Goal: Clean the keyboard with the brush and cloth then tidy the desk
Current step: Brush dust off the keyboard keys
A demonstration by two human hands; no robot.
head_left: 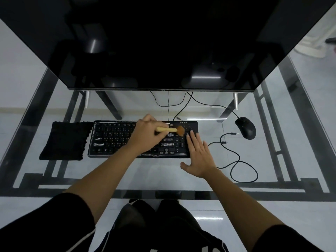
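A black keyboard [112, 139] lies on the glass desk [127, 171], partly under a clear plastic skin. My left hand [145, 135] is shut on a small brush [168, 130] with a pale wooden handle. Its orange-brown bristles touch the keys near the number pad at the upper right. My right hand [199, 155] rests flat, fingers spread, on the keyboard's right end and the glass beside it. A black cloth [66, 140] lies flat on the desk, touching the keyboard's left edge.
A large dark monitor [163, 42] stands behind the keyboard. A black mouse [245, 127] sits at the right with its cable. A loose black cable [236, 160] loops on the glass right of my right hand. My knees show under the desk.
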